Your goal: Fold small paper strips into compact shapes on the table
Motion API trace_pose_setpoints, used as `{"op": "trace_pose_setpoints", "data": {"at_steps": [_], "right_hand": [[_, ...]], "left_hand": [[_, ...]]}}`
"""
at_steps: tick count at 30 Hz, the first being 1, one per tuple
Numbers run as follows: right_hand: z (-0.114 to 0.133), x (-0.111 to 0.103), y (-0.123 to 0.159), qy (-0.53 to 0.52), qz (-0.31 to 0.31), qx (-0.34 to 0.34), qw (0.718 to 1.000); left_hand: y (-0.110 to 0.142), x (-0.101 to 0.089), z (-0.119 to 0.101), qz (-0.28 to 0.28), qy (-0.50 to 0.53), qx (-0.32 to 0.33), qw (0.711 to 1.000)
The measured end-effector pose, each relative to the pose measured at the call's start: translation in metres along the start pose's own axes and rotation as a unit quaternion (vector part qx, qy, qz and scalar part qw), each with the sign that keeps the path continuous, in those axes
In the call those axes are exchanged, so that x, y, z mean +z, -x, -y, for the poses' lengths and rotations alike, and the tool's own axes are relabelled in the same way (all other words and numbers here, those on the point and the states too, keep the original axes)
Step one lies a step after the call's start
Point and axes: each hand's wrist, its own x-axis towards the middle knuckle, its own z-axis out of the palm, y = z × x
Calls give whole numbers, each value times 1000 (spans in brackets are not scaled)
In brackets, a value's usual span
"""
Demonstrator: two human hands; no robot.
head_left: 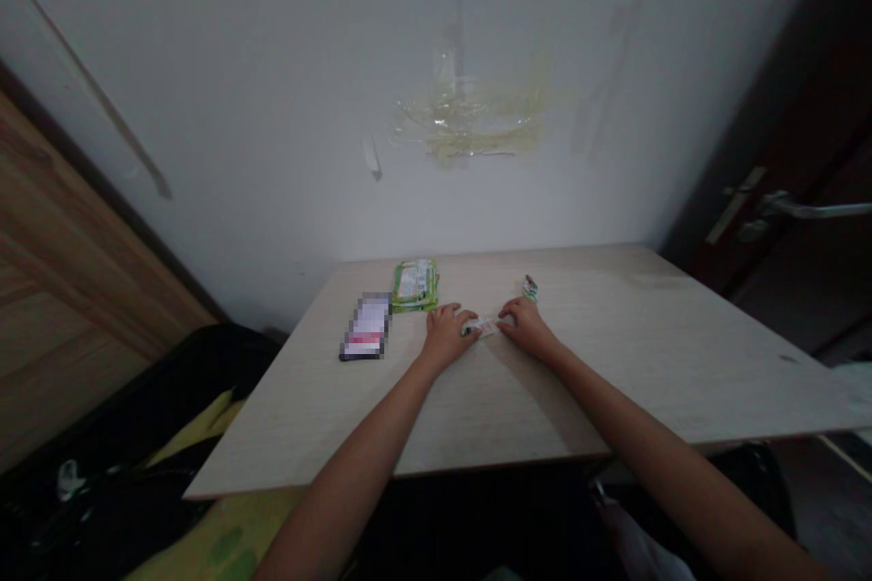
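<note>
A small, pale printed piece, flat and whitish with a darker end, lies on the table between my two hands; its exact kind is too small to make out. My left hand is closed on its left end, with thumb and fingers bent around the edge. At the other end, the fingertips of my right hand pinch its right edge. Just beyond the right hand's fingers is a small crumpled green-and-white wrapper. Several flat green packets with printed labels are stacked past my left hand.
A phone with a blurred, lit screen lies left of the packets. The pale wooden table meets a wall bearing old clear tape. A door handle is at the right, yellow cloth at lower left.
</note>
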Motion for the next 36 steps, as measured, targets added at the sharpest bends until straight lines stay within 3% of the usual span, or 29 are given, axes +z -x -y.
{"op": "trace_pose_setpoints", "data": {"at_steps": [12,27,36], "right_hand": [[2,0,2,-27,-21,-2,999],[21,-13,2,-49,17,44,998],[25,-15,5,-112,47,-11,993]], "left_hand": [[3,-6,-5,8,0,-6,1000],[3,-4,-4,-7,-1,9,1000],[4,-1,-2,-10,-6,3,1000]]}}
